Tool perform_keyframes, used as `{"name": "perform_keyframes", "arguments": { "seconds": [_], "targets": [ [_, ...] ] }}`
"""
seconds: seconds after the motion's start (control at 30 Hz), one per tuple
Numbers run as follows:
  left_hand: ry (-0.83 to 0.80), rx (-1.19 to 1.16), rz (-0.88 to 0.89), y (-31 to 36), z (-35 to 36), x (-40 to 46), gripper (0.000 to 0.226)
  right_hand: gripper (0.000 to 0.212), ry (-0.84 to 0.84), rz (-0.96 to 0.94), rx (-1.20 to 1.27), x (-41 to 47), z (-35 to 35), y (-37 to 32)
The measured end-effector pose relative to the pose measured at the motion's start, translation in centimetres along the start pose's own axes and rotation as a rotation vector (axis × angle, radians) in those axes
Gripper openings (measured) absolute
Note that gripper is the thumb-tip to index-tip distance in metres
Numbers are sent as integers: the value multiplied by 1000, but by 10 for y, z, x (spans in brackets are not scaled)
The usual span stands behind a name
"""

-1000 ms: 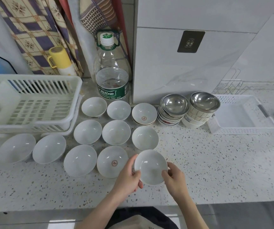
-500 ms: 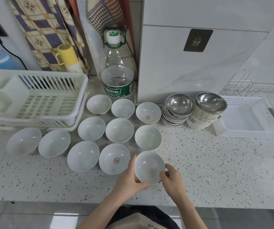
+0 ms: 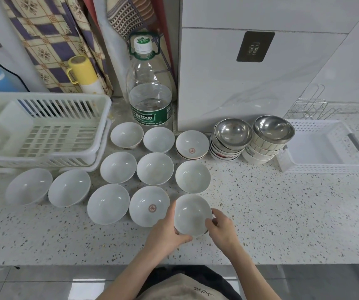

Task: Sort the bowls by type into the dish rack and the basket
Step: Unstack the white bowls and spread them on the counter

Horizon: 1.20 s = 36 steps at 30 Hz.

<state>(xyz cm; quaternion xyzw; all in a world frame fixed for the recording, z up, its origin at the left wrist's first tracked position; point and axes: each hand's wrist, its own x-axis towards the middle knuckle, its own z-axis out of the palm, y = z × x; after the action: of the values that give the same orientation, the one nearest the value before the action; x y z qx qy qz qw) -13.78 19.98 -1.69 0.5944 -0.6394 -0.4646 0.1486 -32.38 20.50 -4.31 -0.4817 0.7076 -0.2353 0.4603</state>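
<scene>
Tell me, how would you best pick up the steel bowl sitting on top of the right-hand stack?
Probably by its rim. The steel bowl sits mouth-up and slightly tilted atop the stack of white ribbed bowls, its rim overhanging them. Come from above and from the right or front, thumb inside, fingers under the lip; the other steel bowl crowds its left side.

Qty in view:
- white bowls: 11 spots. 1 is the held bowl, between the fingers of left hand and right hand; 10 sit left of and beyond the fingers.
- red-marked bowls: 2 of those 11; far one tops a short stack, qty below unclear.
- steel bowls: 2 showing, each atop a stack beyond-right of the fingers; stack qty unclear.
- rack: 1.
- basket: 1.
- bottle: 1.
</scene>
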Motion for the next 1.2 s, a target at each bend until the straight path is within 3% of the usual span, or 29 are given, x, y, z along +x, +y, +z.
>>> {"name": "perform_keyframes", "arguments": {
  "seconds": [0.27,0.83,1.2],
  "targets": [
    [10,95,-87,2,-4,-1,96,29,-24,-5,-13,4,1,-2],
    [-49,134,-70,2,-9,5,100,31,-10,4,46,-2,0,1],
    [-39,192,-119,7,-13,8,102,19,-39,14,30,3,-7,-3]
  ]
}}
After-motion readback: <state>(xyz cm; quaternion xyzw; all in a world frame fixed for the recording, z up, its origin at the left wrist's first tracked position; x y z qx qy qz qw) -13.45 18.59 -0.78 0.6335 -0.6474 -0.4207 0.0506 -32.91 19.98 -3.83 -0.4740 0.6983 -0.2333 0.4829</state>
